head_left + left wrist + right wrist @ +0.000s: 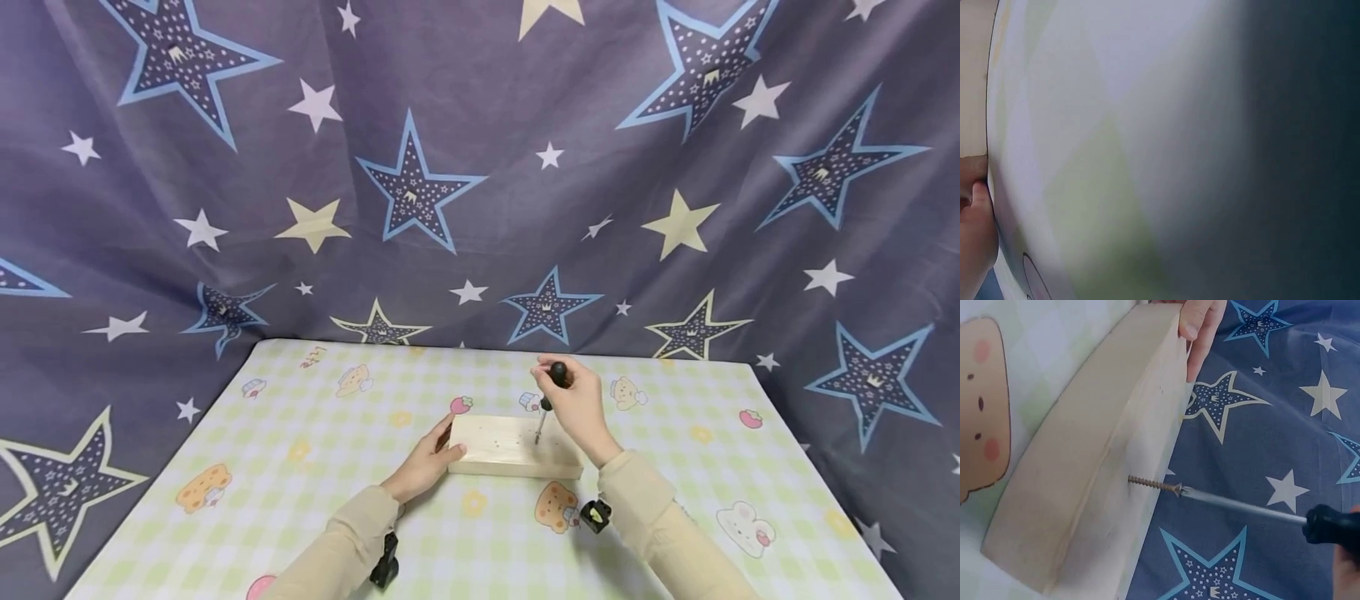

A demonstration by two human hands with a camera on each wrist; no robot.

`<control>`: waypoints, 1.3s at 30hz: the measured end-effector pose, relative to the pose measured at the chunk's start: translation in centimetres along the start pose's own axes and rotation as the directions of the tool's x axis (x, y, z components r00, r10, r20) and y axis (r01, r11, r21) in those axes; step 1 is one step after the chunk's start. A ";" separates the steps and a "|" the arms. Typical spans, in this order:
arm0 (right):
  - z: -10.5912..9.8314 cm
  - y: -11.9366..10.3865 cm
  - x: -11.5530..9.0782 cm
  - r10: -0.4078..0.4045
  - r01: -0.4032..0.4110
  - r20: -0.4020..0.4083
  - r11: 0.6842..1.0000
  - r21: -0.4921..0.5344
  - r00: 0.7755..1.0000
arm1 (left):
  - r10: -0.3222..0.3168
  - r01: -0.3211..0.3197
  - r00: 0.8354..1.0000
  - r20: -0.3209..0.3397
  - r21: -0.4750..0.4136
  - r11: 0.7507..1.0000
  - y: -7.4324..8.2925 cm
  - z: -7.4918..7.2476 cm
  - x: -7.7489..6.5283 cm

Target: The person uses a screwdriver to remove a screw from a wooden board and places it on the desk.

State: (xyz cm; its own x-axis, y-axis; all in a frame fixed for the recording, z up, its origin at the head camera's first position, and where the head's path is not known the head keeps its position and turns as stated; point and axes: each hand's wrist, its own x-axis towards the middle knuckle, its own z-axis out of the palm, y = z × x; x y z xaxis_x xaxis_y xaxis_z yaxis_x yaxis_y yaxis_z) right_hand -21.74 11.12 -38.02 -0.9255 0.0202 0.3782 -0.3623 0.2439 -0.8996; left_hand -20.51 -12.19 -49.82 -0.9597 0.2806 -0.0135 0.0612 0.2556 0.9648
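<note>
A pale wooden block lies on the table, with a few small dark marks on its top face. My left hand grips its left end, the thumb at the near corner. In my right hand is a screwdriver with a black handle, tilted a little, its shaft pointing down at the block's right half. A brown threaded screw stands out of the wood in the right wrist view, most of its length exposed. The screwdriver's tip meets the screw's head, roughly in line with it.
A checked tablecloth with cartoon prints covers the table. Behind and beside it hangs a dark curtain patterned with stars. Black wrist cameras sit beneath both sleeves, the right one close over the cloth.
</note>
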 end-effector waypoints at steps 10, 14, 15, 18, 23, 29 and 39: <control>0.0 2.0 0.3 -0.030 0.021 -0.069 0.991 -0.131 0.997 | -0.005 0.005 1.000 -0.004 0.008 1.000 0.6 -0.1 -0.5; -0.1 1.9 0.1 0.024 -0.030 -0.091 0.998 -0.064 0.996 | -0.012 0.012 1.000 -0.005 0.009 1.000 -0.4 0.0 0.0; -0.1 1.9 0.1 0.031 -0.034 -0.079 0.999 -0.036 0.996 | -0.009 0.009 1.000 -0.008 0.009 1.000 -0.7 0.0 0.2; -0.1 1.8 0.1 0.030 -0.029 -0.024 0.999 0.022 0.999 | -0.006 0.006 1.000 -0.015 0.018 1.000 -1.6 0.0 0.6; -0.4 1.0 -0.1 0.033 -0.034 0.028 0.998 0.052 0.999 | -0.003 0.003 1.000 -0.003 0.016 1.000 -2.1 0.0 0.9; -0.4 2.2 0.0 0.018 -0.018 -0.005 0.998 0.053 1.000 | -0.013 0.013 1.000 0.000 0.005 1.000 -2.4 0.3 1.0; -0.4 2.2 0.3 0.007 -0.010 -0.072 0.999 -0.038 0.997 | -0.004 0.004 1.000 -0.014 -0.010 1.000 -0.9 0.2 0.3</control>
State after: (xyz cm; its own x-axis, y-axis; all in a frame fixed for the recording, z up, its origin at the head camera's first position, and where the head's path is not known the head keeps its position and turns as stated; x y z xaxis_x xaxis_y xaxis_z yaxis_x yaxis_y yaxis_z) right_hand -22.76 12.07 -39.77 -0.9178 0.0913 0.3864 -0.3486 0.2804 -0.8943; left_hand -20.79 -12.18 -50.79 -0.9637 0.2666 -0.0141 0.0544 0.2478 0.9673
